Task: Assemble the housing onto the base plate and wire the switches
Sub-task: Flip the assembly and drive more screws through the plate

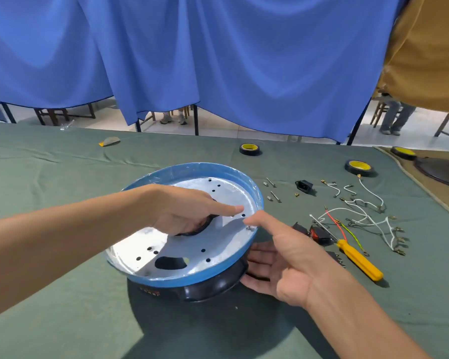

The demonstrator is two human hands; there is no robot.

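Observation:
A round metal base plate [228, 193] with a blue rim and several holes lies tilted on top of the black housing [213, 283] on the green cloth. My left hand [189, 211] rests on the plate, its fingers hooked into the central opening and the forefinger stretched toward the right rim. My right hand [278, 257] is at the plate's right edge: the thumb touches the rim by a small screw, and the fingers reach under the plate against the housing. Two red rocker switches [319, 234] lie just right of the plate, partly hidden behind my right hand.
Right of the plate lie a yellow-handled screwdriver [358, 260], white, red and green wires with terminals [368, 218], a black power socket [305, 186], loose screws [272, 190] and three tape rolls [359, 167]. A blue curtain hangs behind the table's far edge.

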